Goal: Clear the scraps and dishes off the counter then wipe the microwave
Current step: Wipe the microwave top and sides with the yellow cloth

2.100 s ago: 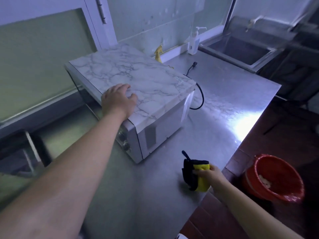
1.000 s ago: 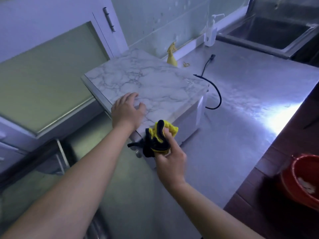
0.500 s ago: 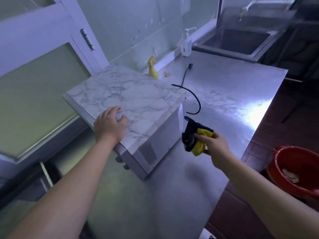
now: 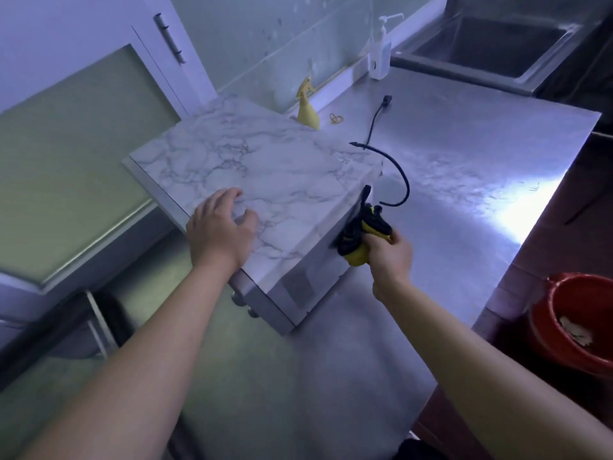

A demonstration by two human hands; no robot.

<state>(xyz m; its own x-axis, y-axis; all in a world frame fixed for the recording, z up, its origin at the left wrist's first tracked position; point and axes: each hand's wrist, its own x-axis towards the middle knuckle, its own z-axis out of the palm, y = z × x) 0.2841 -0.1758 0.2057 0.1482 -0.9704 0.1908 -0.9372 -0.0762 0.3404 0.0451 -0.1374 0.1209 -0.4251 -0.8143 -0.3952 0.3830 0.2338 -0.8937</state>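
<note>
Our left hand lies palm down on the near edge of the marbled top of the microwave, fingers spread and slightly bent, gripping nothing, its arm reaching in from the near left. Our right hand, arm coming from the near right, is clenched round a bunched yellow and black cloth and presses it against the microwave's right side, just under the top edge. The microwave sits askew on the steel counter; its front is hidden but for two knobs below our left wrist. The cord curls just beyond the cloth. The label on the soap bottle far back is too small to read
</note>
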